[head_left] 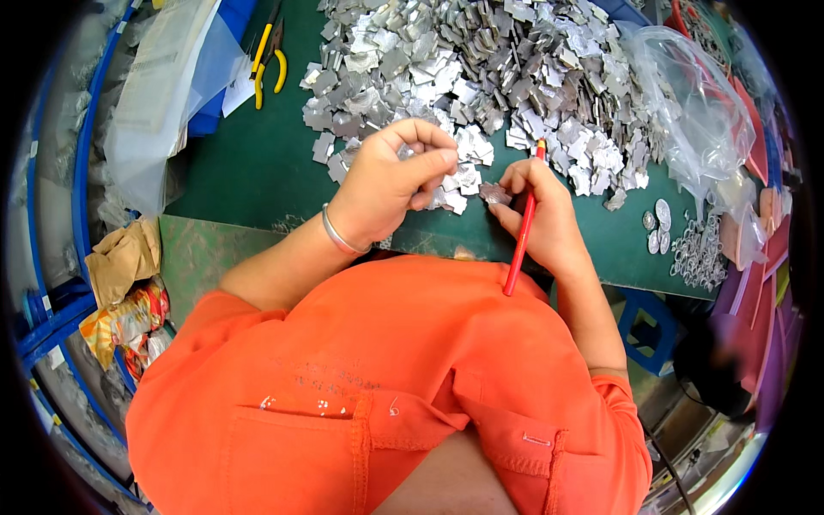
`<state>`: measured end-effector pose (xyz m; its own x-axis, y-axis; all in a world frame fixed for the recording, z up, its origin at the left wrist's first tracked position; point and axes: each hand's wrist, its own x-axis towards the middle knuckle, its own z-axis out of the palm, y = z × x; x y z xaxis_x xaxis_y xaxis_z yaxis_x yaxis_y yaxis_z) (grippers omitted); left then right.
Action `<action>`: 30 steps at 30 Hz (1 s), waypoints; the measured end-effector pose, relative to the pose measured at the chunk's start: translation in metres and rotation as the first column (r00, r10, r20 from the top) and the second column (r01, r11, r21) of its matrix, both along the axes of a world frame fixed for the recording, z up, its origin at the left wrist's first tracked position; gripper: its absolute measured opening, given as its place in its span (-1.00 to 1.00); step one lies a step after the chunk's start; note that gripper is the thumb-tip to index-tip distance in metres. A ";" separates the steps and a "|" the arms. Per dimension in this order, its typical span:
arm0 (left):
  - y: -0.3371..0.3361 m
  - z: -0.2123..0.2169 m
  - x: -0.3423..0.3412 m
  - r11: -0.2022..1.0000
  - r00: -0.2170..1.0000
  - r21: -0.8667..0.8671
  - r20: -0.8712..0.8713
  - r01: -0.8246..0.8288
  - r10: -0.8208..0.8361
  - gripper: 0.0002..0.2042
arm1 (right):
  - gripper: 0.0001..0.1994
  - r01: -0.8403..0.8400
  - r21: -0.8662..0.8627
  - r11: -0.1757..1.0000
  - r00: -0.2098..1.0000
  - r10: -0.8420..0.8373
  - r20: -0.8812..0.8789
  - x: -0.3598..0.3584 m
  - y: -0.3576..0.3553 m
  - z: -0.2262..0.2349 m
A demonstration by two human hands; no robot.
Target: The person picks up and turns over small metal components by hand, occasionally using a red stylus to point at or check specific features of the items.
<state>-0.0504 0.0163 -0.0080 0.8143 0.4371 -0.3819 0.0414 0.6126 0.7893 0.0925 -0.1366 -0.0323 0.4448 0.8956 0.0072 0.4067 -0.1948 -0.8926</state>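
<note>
My right hand [549,215] grips a red pencil [523,230] that slants down toward my orange shirt. Between its thumb and fingertips sits a small flat metal piece [495,193]. My left hand [395,176], with a silver bangle on the wrist, hovers at the near edge of the heap with fingers curled and thumb pressed near the index finger. Whether anything lies in that pinch is hidden. Beyond both hands spreads a large heap of thin silvery metal pieces [481,64], with several loose ones along its near edge.
The green table [236,172] carries yellow-handled pliers [259,81] at the far left. To the right lie a clear plastic bag [699,112], several oval metal pieces [663,215] and a pile of small metal clasps [699,253]. Blue-edged shelving [81,172] lines the left; a blue stool [645,330] stands below right.
</note>
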 end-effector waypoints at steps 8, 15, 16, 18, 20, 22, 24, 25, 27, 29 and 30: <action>-0.010 0.004 0.005 0.901 0.946 0.301 -0.177 0.313 -0.270 -0.85 | -0.60 0.230 0.104 0.968 0.702 -0.091 -0.706 -0.008 -0.005 0.020; -0.007 0.008 0.006 0.965 0.964 -0.053 -0.049 0.258 -0.261 -0.90 | -0.66 0.277 0.109 0.955 0.587 -0.079 -0.805 -0.011 -0.005 0.024; -0.007 0.008 0.006 0.965 0.964 -0.060 -0.047 0.257 -0.260 -0.91 | -0.67 0.272 0.113 0.956 0.596 -0.076 -0.799 -0.011 -0.005 0.024; -0.007 0.009 0.006 0.966 0.966 -0.066 -0.046 0.250 -0.254 -0.89 | -0.67 0.271 0.122 0.955 0.615 -0.074 -0.785 -0.012 -0.005 0.025; -0.007 0.008 0.006 0.969 0.969 -0.063 -0.045 0.240 -0.242 -0.86 | -0.68 0.283 0.152 0.947 0.629 -0.064 -0.775 -0.013 -0.004 0.026; -0.007 0.008 0.006 0.967 0.967 -0.056 -0.041 0.249 -0.251 -0.89 | -0.68 0.301 0.206 0.931 0.640 -0.038 -0.767 -0.016 -0.001 0.028; -0.007 0.008 0.006 0.965 0.966 -0.061 -0.028 0.255 -0.257 -0.90 | -0.69 0.289 0.242 0.926 0.715 -0.041 -0.698 -0.017 -0.002 0.026; -0.006 0.009 0.007 0.964 0.966 -0.070 -0.018 0.257 -0.259 -0.90 | -0.69 0.283 0.259 0.923 0.750 -0.045 -0.660 -0.017 -0.002 0.025; -0.006 0.010 0.008 0.966 0.969 -0.082 -0.011 0.247 -0.248 -0.89 | -0.71 0.263 0.296 0.918 0.824 -0.054 -0.564 -0.017 -0.002 0.020; -0.005 0.009 0.008 0.972 0.975 -0.088 -0.017 0.220 -0.222 -0.90 | -0.72 0.239 0.272 0.932 0.884 -0.093 -0.458 -0.016 -0.001 0.013; -0.003 0.008 0.007 0.980 0.984 -0.084 -0.010 0.179 -0.180 -0.90 | -0.72 0.228 0.226 0.947 0.908 -0.123 -0.400 -0.013 -0.001 0.009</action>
<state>-0.0432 0.0130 -0.0002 0.8696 0.2509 -0.4252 0.1696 0.6571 0.7345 0.0791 -0.1377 -0.0234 0.6105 0.7914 0.0313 0.0121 0.0302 -0.9995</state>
